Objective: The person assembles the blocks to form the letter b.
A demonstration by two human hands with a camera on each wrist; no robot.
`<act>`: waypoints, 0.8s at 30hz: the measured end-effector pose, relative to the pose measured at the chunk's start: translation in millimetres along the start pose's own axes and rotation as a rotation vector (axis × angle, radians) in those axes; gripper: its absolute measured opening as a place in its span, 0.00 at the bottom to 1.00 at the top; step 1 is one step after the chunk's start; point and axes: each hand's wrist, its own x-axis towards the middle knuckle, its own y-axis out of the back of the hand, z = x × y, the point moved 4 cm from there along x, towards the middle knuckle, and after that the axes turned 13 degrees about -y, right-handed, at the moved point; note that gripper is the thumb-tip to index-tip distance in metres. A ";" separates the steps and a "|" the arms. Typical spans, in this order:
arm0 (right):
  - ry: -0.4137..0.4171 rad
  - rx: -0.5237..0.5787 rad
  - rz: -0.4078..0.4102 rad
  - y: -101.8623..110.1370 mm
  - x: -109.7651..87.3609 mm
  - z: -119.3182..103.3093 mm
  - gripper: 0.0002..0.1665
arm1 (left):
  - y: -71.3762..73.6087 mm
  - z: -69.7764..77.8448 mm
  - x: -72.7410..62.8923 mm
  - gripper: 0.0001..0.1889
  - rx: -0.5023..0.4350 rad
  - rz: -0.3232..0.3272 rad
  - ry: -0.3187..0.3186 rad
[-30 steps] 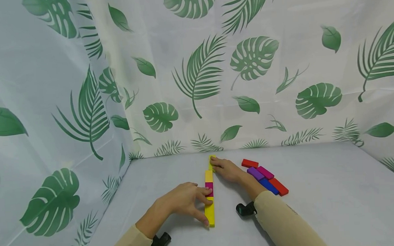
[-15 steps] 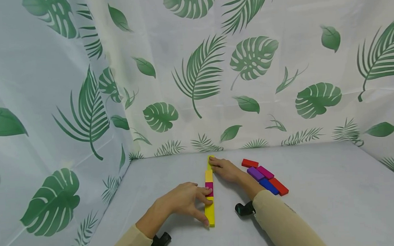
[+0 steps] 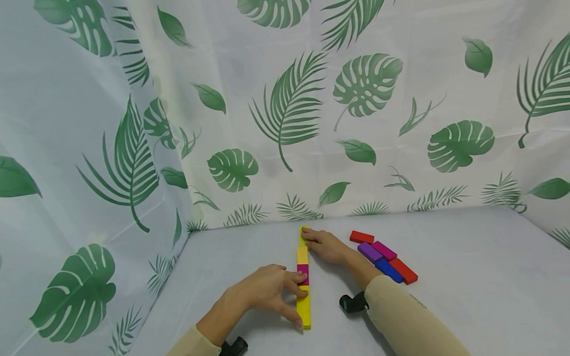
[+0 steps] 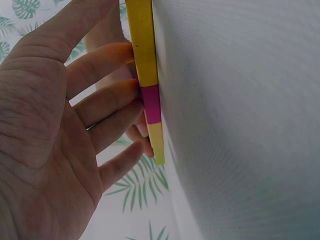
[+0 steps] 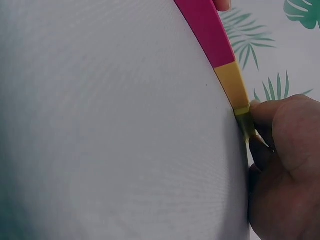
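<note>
Screened-off booth, wider setting unclear: leaf-print sheeting [image 3: 309, 177] behind and at sides, plain pale work surface [image 3: 476, 281]

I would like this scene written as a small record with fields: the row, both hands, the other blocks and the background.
Row, near to far: near yellow block, magenta block, amber block, far yellow block
Left hand: fingers touching the near yellow block and magenta block
Right hand: holding the far yellow block
Right of row: far red block, purple block, loose magenta block, blue block, near red block
Background: white cloth with green leaf print
</note>
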 end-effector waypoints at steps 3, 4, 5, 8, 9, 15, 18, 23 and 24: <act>-0.004 0.005 0.001 0.0 -0.2 -0.8 0.27 | 0.5 0.5 -0.3 0.37 0.001 0.004 0.000; -0.004 0.004 0.003 -0.2 -0.1 -0.9 0.27 | 0.6 0.5 -0.4 0.37 0.002 0.005 -0.001; -0.003 -0.001 0.004 -0.5 0.0 -0.8 0.27 | 0.6 0.5 -0.5 0.37 0.005 0.007 -0.002; 0.003 -0.003 0.005 -1.6 1.2 -0.5 0.27 | 0.5 0.3 -0.4 0.37 0.010 0.012 -0.009; 0.003 -0.003 0.003 -2.0 1.7 -0.2 0.27 | 0.5 0.4 -0.3 0.36 0.011 0.013 -0.011; -0.002 0.017 -0.001 -2.2 2.5 0.6 0.27 | 0.4 0.2 0.4 0.36 0.008 0.015 -0.016; -0.002 0.012 0.001 -2.2 2.3 0.8 0.26 | 0.2 -0.2 0.3 0.36 0.008 0.015 -0.011; -0.004 0.021 0.000 -1.9 1.4 0.0 0.26 | 0.2 0.0 0.1 0.36 0.005 0.014 -0.008; -0.007 0.025 0.000 -1.6 1.1 0.0 0.26 | 0.3 0.1 0.0 0.36 0.004 0.015 -0.008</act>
